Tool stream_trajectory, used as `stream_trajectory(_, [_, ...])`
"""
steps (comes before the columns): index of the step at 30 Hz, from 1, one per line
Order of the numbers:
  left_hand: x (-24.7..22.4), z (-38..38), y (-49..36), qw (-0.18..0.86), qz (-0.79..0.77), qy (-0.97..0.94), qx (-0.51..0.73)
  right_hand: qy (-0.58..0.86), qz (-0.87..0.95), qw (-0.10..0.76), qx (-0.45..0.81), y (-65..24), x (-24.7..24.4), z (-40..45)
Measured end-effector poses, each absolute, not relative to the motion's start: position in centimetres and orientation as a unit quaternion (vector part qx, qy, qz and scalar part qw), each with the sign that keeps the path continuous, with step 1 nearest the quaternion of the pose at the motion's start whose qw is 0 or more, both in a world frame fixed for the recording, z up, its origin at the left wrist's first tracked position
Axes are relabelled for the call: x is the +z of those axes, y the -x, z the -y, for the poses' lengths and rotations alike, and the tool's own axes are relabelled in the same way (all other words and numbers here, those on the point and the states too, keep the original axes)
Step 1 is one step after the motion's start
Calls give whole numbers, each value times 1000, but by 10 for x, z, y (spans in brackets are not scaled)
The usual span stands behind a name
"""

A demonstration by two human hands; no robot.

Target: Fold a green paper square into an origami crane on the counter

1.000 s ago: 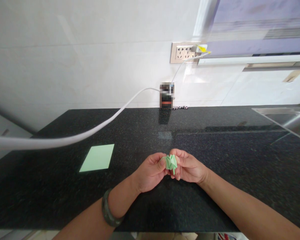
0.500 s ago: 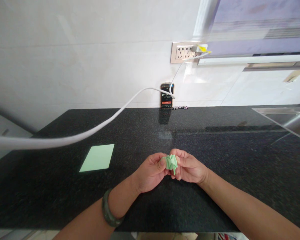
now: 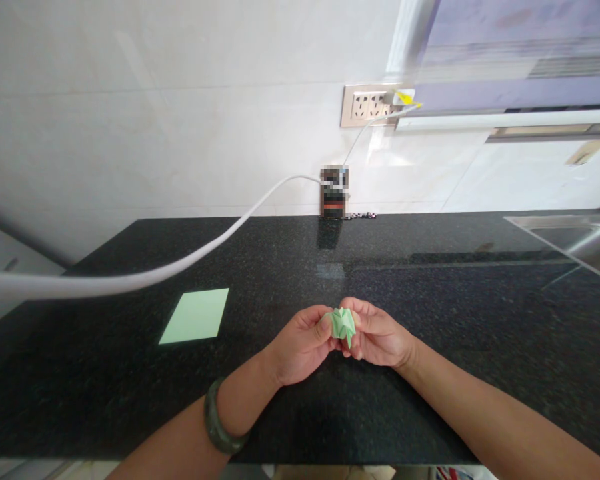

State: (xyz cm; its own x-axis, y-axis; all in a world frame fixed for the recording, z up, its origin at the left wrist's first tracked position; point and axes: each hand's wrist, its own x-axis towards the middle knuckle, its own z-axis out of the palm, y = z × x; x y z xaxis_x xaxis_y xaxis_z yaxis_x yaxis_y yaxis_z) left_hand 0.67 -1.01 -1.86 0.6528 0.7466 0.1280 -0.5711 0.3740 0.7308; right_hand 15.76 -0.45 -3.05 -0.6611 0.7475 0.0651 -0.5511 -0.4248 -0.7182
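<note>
A small piece of folded green paper, creased into several points, is held between my two hands over the dark countertop. My left hand pinches its left side, with the thumb on the near face. On the other side my right hand grips it between thumb and fingers. One thin point of the paper sticks down between the hands. The fingertips behind the paper are partly hidden. Flat on the counter to the left lies a pale green sheet of paper, apart from both hands.
The black speckled countertop runs back to a tiled wall. A phone leans there beside a beaded string. A white cable crosses from the left. A sink lies at right; a wall socket holds a plug.
Both hands stay in the same place with the folded paper, which has shifted barely at all. The phone's screen is now blurred into blocks.
</note>
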Motion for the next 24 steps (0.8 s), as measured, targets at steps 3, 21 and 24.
stream_trajectory(3, [-20, 10, -7, 820, -116, -392, 400, 129, 370, 392, 832, -157, -30, 4])
stream_trajectory(21, [-15, 10, -6, 824, -109, -391, 395, 120, 322, 404, 848, -155, -30, 5])
stream_trajectory(24, [-15, 10, -5, 822, -113, -396, 395, 113, 326, 406, 846, -155, -30, 5])
